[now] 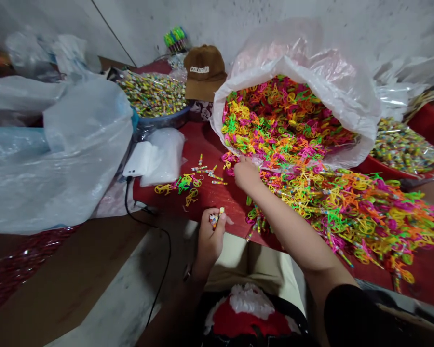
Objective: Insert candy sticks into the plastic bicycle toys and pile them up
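My left hand (210, 236) is closed around a few small candy-filled tubes (214, 220) with printed wrappers, just off the table's front edge. Past it, at the lip of a white plastic sack, my right hand (246, 175) reaches down to the brightly coloured plastic toy bicycles (285, 123); its fingertips are hidden behind the hand. Pink and yellow pieces lie right beside those fingers. On the red table (217, 197), several loose tubes (207, 172) lie between the hands and a small group of bicycles (183, 184). A large heap of bicycles joined to tubes (347, 207) spreads under and beyond my right forearm.
The white sack (365, 108) lies on its side. Behind stand a basin (162, 118) of tubes and a brown cap (204, 72). A white power bank (140, 160) with a black cable rests on clear bags (166, 156). Large plastic bags (83, 144) fill the left; a red container (394, 166) is right.
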